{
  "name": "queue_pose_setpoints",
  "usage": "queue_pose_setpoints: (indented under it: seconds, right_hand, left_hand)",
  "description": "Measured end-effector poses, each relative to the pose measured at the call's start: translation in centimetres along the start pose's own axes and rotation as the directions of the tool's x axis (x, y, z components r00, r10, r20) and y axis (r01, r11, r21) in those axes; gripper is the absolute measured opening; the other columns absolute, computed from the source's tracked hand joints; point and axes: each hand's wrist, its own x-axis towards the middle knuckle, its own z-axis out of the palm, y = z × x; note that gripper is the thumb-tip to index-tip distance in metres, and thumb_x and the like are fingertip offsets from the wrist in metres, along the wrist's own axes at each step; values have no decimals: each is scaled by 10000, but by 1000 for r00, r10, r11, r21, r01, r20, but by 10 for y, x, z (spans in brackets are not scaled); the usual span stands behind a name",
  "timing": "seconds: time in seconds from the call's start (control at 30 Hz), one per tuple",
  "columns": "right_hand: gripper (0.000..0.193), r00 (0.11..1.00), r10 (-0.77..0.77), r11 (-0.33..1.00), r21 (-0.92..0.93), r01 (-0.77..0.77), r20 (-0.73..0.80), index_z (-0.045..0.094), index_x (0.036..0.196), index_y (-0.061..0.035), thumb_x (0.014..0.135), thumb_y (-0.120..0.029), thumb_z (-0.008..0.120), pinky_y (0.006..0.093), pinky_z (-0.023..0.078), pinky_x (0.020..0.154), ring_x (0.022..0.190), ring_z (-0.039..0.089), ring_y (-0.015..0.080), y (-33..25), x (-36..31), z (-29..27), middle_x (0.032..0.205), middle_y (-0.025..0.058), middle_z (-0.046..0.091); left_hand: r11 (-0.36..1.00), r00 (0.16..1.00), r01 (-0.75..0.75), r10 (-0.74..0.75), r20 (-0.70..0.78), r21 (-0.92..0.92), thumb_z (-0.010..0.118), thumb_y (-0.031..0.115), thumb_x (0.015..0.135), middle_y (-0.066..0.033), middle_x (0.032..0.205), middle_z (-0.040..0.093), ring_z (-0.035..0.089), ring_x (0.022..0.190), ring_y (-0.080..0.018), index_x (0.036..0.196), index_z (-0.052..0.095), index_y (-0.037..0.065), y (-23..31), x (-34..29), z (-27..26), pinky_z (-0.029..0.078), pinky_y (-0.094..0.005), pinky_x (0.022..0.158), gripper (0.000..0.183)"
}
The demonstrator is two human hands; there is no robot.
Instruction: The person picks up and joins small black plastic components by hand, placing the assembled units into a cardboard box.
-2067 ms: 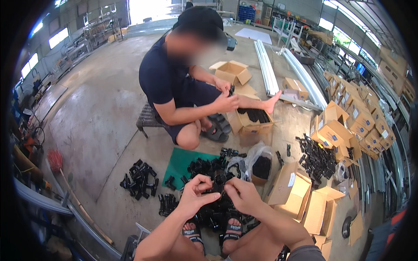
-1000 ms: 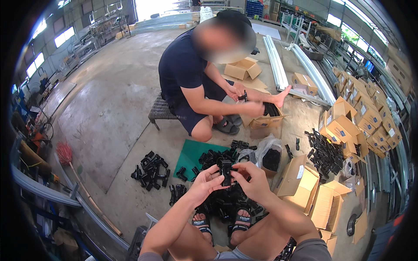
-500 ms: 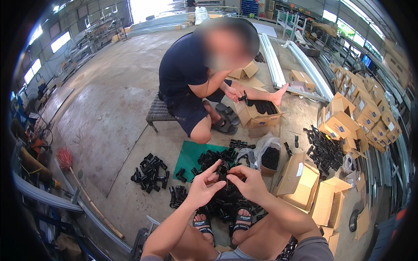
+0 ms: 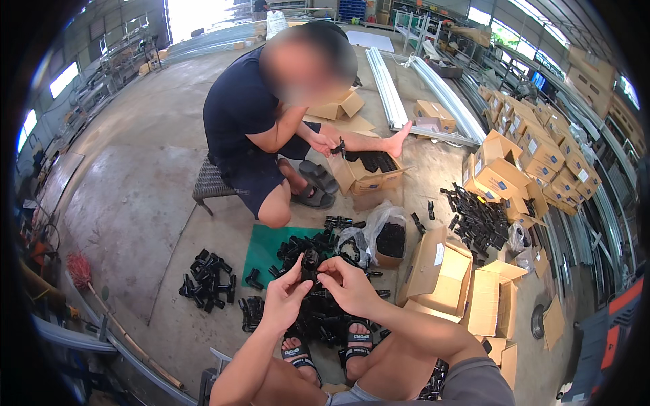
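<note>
In front of my knees, my left hand [image 4: 284,299] is closed around a black fitting [image 4: 310,260], thumb on its near side. Close beside it my right hand [image 4: 351,287] has its thumb and finger pinched together at the fitting's near end; whatever lies between those fingertips is too small to make out. Below both hands a heap of similar black fittings [image 4: 323,312] covers the floor between my sandalled feet. More of them lie on a green sheet [image 4: 256,238] just beyond, and another pile [image 4: 207,279] sits to the left.
Across from me a seated person [image 4: 237,101] holds a black fitting above a filled cardboard box [image 4: 376,183]. To my right stand open boxes [image 4: 452,277], a bag-lined box of small black parts [image 4: 391,240] and a further heap [image 4: 478,220]. A broom [image 4: 122,325] lies at left.
The whole view has shifted, so everything sits further left. My right fingertips have moved to the near end of the fitting. My left hand still holds it.
</note>
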Motion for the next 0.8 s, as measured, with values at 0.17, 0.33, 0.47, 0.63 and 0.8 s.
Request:
queue_pose_setpoints:
  seconds: [0.17, 0.33, 0.47, 0.63, 0.8]
  right_hand:
    - [221, 1000, 20, 1000, -12, -19, 7, 563, 1144, 25, 1019, -156, 593, 277, 514, 738, 815, 621, 110, 2, -1, 6, 957, 70, 664]
    - [226, 999, 36, 999, 36, -37, 29, 564, 1130, 34, 1027, -167, 571, 313, 518, 768, 841, 640, 161, 3, 2, 9, 960, 120, 671]
    - [225, 999, -7, 1000, -15, 7, 34, 550, 1134, 25, 1042, -180, 554, 296, 519, 745, 829, 633, 129, 4, -1, 3, 952, 83, 657]
    - [203, 995, -90, 988, -125, 96, 52, 550, 1083, 21, 1047, -176, 523, 323, 517, 735, 801, 647, 171, 4, 3, 7, 850, 112, 647]
    - [243, 998, -50, 992, -115, 55, 46, 523, 1155, 21, 1039, -191, 545, 332, 525, 777, 848, 657, 191, 4, 10, 12, 925, 125, 645]
  left_hand:
    - [1000, 999, -13, 12, -34, -22, 604, -52, 948, 48, 1089, 582, 487, 943, -37, 1527, 409, 26, 2, -3, 3, 418, -178, 866, 617]
    - [1000, 999, -22, 22, -45, -12, 601, -58, 946, 33, 1127, 607, 506, 963, -41, 1526, 412, 27, 3, -4, -1, 424, -183, 884, 616]
    - [999, 1000, -21, 20, -21, -42, 597, -66, 943, 3, 1191, 636, 538, 1019, -48, 1522, 420, 26, 3, -1, 6, 436, -199, 924, 612]
    - [998, 1000, -13, 13, -9, -68, 590, -77, 941, -22, 1229, 644, 568, 1067, -63, 1515, 428, 18, 3, -3, 1, 444, -221, 964, 604]
    - [998, 1000, -16, 16, 3, -62, 580, -91, 938, -28, 1256, 639, 568, 1104, -68, 1520, 420, 22, 0, -1, -9, 447, -231, 977, 614]
